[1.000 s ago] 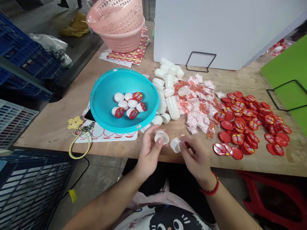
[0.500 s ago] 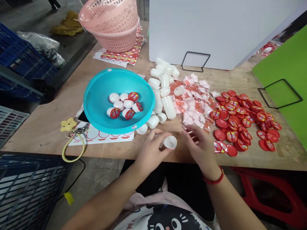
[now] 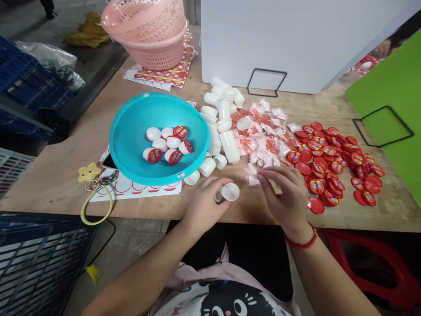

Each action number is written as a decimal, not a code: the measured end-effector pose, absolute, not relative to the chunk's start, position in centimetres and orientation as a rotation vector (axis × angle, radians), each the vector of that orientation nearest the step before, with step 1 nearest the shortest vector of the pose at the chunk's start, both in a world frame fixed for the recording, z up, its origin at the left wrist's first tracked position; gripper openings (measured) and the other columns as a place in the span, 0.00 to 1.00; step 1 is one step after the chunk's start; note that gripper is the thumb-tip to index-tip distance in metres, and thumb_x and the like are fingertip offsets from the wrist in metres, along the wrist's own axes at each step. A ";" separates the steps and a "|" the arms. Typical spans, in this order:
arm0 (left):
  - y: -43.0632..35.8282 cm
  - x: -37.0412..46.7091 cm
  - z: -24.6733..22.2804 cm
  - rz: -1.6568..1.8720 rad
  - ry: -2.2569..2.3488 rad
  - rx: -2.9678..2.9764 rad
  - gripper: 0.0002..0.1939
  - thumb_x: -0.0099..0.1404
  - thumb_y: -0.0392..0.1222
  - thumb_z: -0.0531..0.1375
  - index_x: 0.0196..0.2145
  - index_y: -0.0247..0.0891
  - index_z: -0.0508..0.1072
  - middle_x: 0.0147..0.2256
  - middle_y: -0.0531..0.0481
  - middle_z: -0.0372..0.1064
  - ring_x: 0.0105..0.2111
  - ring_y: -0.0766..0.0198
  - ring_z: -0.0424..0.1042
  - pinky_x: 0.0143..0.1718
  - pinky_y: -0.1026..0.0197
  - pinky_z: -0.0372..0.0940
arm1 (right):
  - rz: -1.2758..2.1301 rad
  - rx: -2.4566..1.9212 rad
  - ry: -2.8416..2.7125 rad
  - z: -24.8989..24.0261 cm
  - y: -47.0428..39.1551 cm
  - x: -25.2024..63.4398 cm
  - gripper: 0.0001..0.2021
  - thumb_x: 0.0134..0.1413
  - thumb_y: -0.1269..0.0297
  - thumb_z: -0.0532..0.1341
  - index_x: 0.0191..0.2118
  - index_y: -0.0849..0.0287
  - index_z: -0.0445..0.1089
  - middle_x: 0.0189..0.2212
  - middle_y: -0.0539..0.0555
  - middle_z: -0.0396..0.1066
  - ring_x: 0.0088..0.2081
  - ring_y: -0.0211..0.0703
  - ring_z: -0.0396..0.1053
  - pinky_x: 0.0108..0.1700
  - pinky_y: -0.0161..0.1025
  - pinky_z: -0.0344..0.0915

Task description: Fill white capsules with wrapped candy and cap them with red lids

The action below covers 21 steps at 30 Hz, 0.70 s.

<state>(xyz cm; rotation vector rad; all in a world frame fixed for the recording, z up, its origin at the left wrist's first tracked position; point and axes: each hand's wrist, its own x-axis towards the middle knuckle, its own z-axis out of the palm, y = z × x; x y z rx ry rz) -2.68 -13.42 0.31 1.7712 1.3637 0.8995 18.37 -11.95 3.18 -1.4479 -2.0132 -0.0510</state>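
My left hand holds a small white cup between thumb and fingers, its mouth facing up and toward me. Over the front of the packet pile, my right hand has thumb and fingertips pinched at a small clear packet with pale pink contents. Behind my hands lie more white cups, some nested in stacks, and a heap of pink and red packets. Red lids with printed labels spread to the right. Several capped white cups sit in a turquoise bowl.
Pink baskets stand on printed sheets at the back left. A white board and a green board rise behind the piles. A yellow ring keychain lies at the front left edge, above a blue crate.
My right hand has moved right and its fingers have closed at a packet near the pile's front. My left hand still holds the cup. The view has shifted slightly.
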 end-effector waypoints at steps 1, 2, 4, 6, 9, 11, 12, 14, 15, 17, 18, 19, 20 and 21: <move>-13.4 -2.5 0.3 0.894 1.375 1.768 0.18 0.59 0.31 0.66 0.47 0.45 0.74 0.46 0.51 0.75 0.48 0.54 0.73 0.50 0.53 0.67 | 0.033 -1.360 -2.069 3.5 -12.5 17.8 0.06 0.65 0.64 0.62 0.43 0.53 0.77 0.41 0.53 0.79 0.42 0.48 0.71 0.48 0.49 0.64; -13.5 -2.4 0.3 0.887 1.385 1.764 0.18 0.59 0.31 0.66 0.46 0.45 0.74 0.46 0.50 0.76 0.48 0.54 0.74 0.50 0.53 0.67 | 0.091 -1.292 -2.135 3.6 -13.1 17.3 0.06 0.65 0.65 0.62 0.44 0.52 0.77 0.41 0.53 0.78 0.43 0.48 0.71 0.48 0.49 0.64; -13.6 -2.2 0.2 0.875 1.413 1.755 0.16 0.60 0.32 0.65 0.45 0.44 0.74 0.46 0.50 0.76 0.48 0.54 0.74 0.50 0.52 0.68 | 0.118 -1.236 -2.233 3.8 -13.8 16.2 0.06 0.65 0.66 0.62 0.44 0.52 0.77 0.41 0.52 0.79 0.42 0.48 0.70 0.46 0.48 0.63; -13.6 -2.1 0.2 0.873 1.444 1.743 0.15 0.59 0.32 0.65 0.44 0.43 0.74 0.45 0.49 0.76 0.47 0.53 0.74 0.49 0.51 0.68 | 0.077 -1.255 -2.267 3.7 -14.2 15.6 0.06 0.66 0.66 0.62 0.42 0.53 0.77 0.39 0.52 0.79 0.41 0.48 0.68 0.43 0.48 0.61; -13.6 -2.2 0.1 0.883 1.467 1.741 0.14 0.59 0.34 0.66 0.43 0.44 0.75 0.44 0.49 0.77 0.47 0.53 0.75 0.49 0.51 0.68 | 0.022 -1.269 -2.322 3.5 -14.0 15.3 0.06 0.66 0.65 0.61 0.40 0.55 0.76 0.37 0.52 0.79 0.40 0.48 0.67 0.42 0.47 0.59; -13.6 -2.2 0.1 0.888 1.457 1.747 0.13 0.60 0.34 0.66 0.43 0.44 0.75 0.44 0.50 0.77 0.46 0.53 0.75 0.49 0.51 0.68 | 0.009 -1.257 -2.367 3.4 -13.9 15.4 0.06 0.66 0.66 0.61 0.39 0.56 0.76 0.37 0.52 0.78 0.39 0.48 0.67 0.42 0.47 0.59; -13.6 -2.2 0.1 0.891 1.453 1.748 0.13 0.60 0.33 0.66 0.43 0.44 0.75 0.44 0.50 0.77 0.46 0.54 0.75 0.49 0.51 0.68 | 0.017 -1.246 -2.388 3.4 -13.8 15.5 0.06 0.66 0.66 0.61 0.39 0.56 0.76 0.38 0.53 0.78 0.40 0.49 0.67 0.42 0.48 0.60; -13.6 -2.2 0.1 0.896 1.438 1.747 0.14 0.60 0.33 0.66 0.44 0.45 0.75 0.45 0.51 0.77 0.47 0.55 0.75 0.50 0.52 0.68 | 0.052 -1.228 -2.414 3.3 -13.7 15.7 0.06 0.66 0.67 0.60 0.39 0.56 0.75 0.39 0.53 0.78 0.41 0.50 0.68 0.43 0.48 0.62; -13.6 -2.2 0.1 0.899 1.430 1.745 0.14 0.60 0.33 0.66 0.44 0.45 0.75 0.45 0.51 0.77 0.47 0.55 0.75 0.50 0.52 0.68 | 0.073 -1.220 -2.415 3.2 -13.7 15.8 0.06 0.66 0.67 0.60 0.39 0.56 0.76 0.41 0.54 0.78 0.41 0.50 0.68 0.44 0.48 0.64; -13.5 -2.2 0.1 0.906 1.423 1.743 0.15 0.60 0.34 0.67 0.45 0.45 0.75 0.45 0.50 0.77 0.47 0.55 0.75 0.50 0.52 0.68 | 0.110 -1.208 -2.386 3.1 -13.7 15.9 0.07 0.67 0.68 0.59 0.41 0.55 0.76 0.42 0.54 0.78 0.42 0.49 0.70 0.44 0.48 0.66; -13.5 -2.3 0.0 0.910 1.422 1.741 0.15 0.60 0.34 0.67 0.45 0.45 0.75 0.45 0.50 0.77 0.46 0.55 0.75 0.50 0.52 0.69 | 0.126 -1.201 -2.358 3.0 -13.8 15.9 0.08 0.67 0.69 0.58 0.42 0.55 0.76 0.42 0.55 0.78 0.42 0.49 0.71 0.44 0.47 0.68; -13.5 -2.3 0.0 0.915 1.421 1.740 0.16 0.59 0.35 0.68 0.45 0.45 0.75 0.45 0.50 0.77 0.46 0.55 0.75 0.49 0.52 0.69 | 0.144 -1.193 -2.320 2.9 -14.0 15.8 0.09 0.67 0.70 0.58 0.43 0.55 0.76 0.42 0.56 0.78 0.42 0.48 0.72 0.44 0.47 0.69; -13.4 -2.4 0.0 0.924 1.419 1.739 0.17 0.59 0.35 0.69 0.45 0.45 0.75 0.45 0.50 0.77 0.46 0.54 0.75 0.49 0.52 0.69 | 0.169 -1.187 -2.269 2.9 -14.1 15.8 0.09 0.67 0.70 0.58 0.45 0.55 0.75 0.42 0.56 0.78 0.43 0.48 0.73 0.45 0.47 0.70; -13.4 -2.4 0.0 0.932 1.412 1.738 0.17 0.58 0.35 0.69 0.45 0.45 0.75 0.45 0.51 0.77 0.47 0.54 0.75 0.49 0.52 0.68 | 0.206 -1.189 -2.203 2.8 -14.2 15.7 0.10 0.66 0.71 0.58 0.46 0.55 0.75 0.43 0.56 0.78 0.43 0.47 0.74 0.45 0.46 0.71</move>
